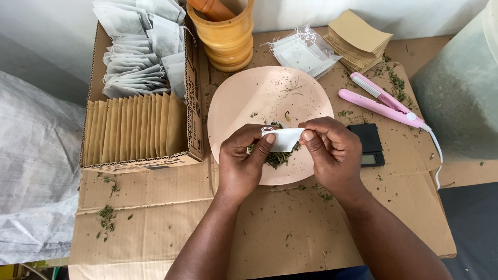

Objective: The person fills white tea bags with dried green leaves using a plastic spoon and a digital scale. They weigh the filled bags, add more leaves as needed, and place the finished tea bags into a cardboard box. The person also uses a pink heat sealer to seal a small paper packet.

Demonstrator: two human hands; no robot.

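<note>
While both hands meet above the round pale pink plate point(244, 98), the left hand point(243, 161) and the right hand point(331, 150) each pinch one end of a small white paper tea-bag sachet point(284, 139), fingers closed on it with thumb against forefinger. The sachet hangs just over a small heap of dried green herb point(277, 157) lying on the near part of the plate. The plate rests on a flattened sheet of brown cardboard point(280, 228) covering the bench and sprinkled with herb crumbs. To the left stands an open cardboard box point(193, 103) holding a row of upright tan paper envelopes point(135, 127) and, behind them, filled white sachets point(135, 46). Behind the plate stand a yellow wooden mortar point(225, 44) with its pestle, a loose pile of empty white sachets point(303, 52) and a stack of tan envelopes point(358, 39). To the right lie a pink clamp-type heat sealer point(381, 102) and a small black pocket scale point(368, 142).
</note>
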